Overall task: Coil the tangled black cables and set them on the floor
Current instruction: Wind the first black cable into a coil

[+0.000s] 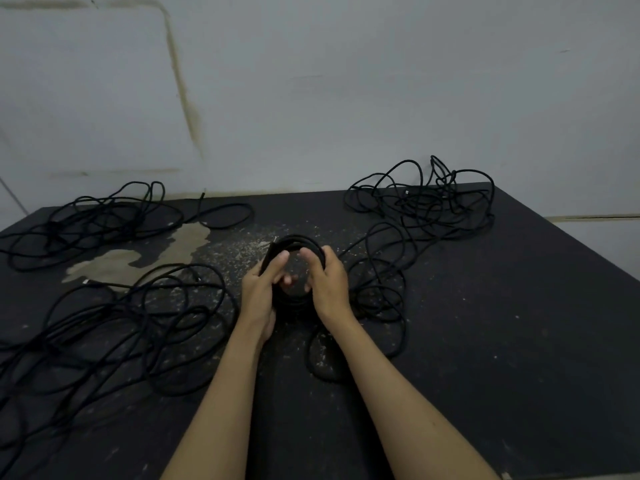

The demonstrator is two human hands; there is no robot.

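Black cables (104, 220), black coil (294, 244). Floor mat (485, 306) dark charcoal, pale speckles mid, tan worn patch (166, 251). Wall (346, 98) pale grey-white, brownish stain lines (183, 88).

Dark mat (485, 341): black surface laid against a pale wall, speckled with light debris at its middle. Worn tan patch (145, 254) left of the middle. Lying on it: one tangle of black cable (86, 223) beyond the patch at the far left; a second (114, 334) nearer than the patch; a third (426, 202) well right of it, at the far right corner.
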